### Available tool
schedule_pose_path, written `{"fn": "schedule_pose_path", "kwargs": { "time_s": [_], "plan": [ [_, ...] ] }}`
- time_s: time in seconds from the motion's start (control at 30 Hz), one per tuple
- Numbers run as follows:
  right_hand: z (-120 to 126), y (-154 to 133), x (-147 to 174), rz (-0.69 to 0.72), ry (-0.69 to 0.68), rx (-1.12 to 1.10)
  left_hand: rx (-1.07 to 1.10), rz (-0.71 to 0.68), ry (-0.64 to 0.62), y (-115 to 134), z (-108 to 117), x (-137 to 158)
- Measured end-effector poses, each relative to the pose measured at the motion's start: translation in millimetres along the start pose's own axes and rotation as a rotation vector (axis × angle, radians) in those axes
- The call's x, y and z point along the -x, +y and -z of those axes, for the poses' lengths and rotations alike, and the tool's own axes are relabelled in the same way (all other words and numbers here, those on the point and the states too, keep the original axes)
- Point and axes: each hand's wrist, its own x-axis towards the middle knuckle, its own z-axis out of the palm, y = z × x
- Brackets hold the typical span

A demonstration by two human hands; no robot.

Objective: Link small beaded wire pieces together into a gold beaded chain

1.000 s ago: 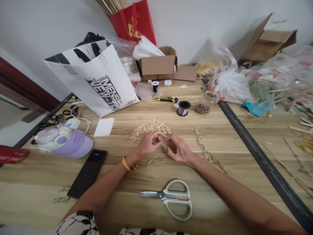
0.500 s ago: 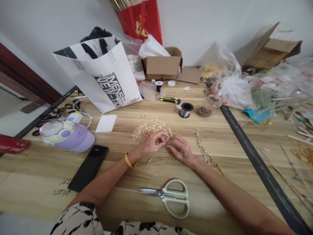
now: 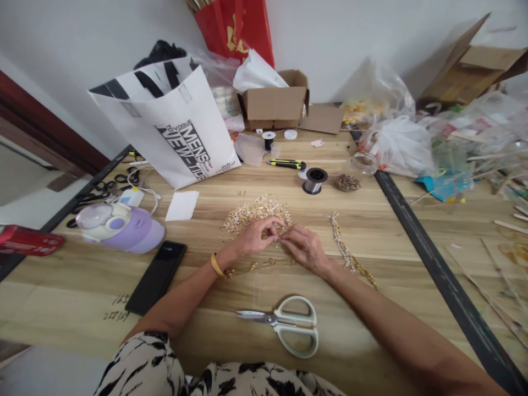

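Observation:
My left hand (image 3: pixel 256 234) is closed in a pinch at the near edge of a pile of small gold and clear beads (image 3: pixel 253 214). Fingertip to fingertip with it, my right hand (image 3: pixel 304 247) pinches too. Whatever lies between the fingers is too small to make out. Just below the hands a thin gold chain (image 3: pixel 256 266) stretches across the table from the left wrist. To the right of my right hand lies a bundle of gold and clear chains (image 3: pixel 345 247). Scissors with pale handles (image 3: pixel 284 319) rest nearer my body, their blades pointing left.
Beyond the pile are a wire spool (image 3: pixel 314 180), a yellow-black cutter (image 3: pixel 286 164) and a jar of beads (image 3: pixel 350 176). A phone (image 3: pixel 157 278), a purple bottle (image 3: pixel 124 225) and a white bag (image 3: pixel 177 126) stand left. Plastic bags (image 3: pixel 400 146) crowd the right.
The view has shifted slightly. Both hands stay together at the pile, pinching in nearly the same place, with only small finger movement.

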Motion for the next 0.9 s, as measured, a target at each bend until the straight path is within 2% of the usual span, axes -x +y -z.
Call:
{"fn": "schedule_pose_path", "kwargs": {
  "time_s": [0.3,0.4,0.53,0.7,0.9],
  "plan": [
    [-1,4,-2,-0.005,-0.005,0.034,0.009,0.03,-0.01,-4,4,-1],
    [-1,1,-1,-0.065,0.012,0.063,-0.009,0.039,-0.018,-4,4,-2],
    [2,-4,2,-0.184,0.102,0.15,0.003,0.037,-0.036,-3,5,-2],
    [5,-6,2,-0.234,0.201,0.186,-0.004,0.02,-0.054,-2,7,-1],
    [8,-7,0,-0.243,0.334,0.025,-0.025,0.01,-0.066,-2,7,0]
  ]
}}
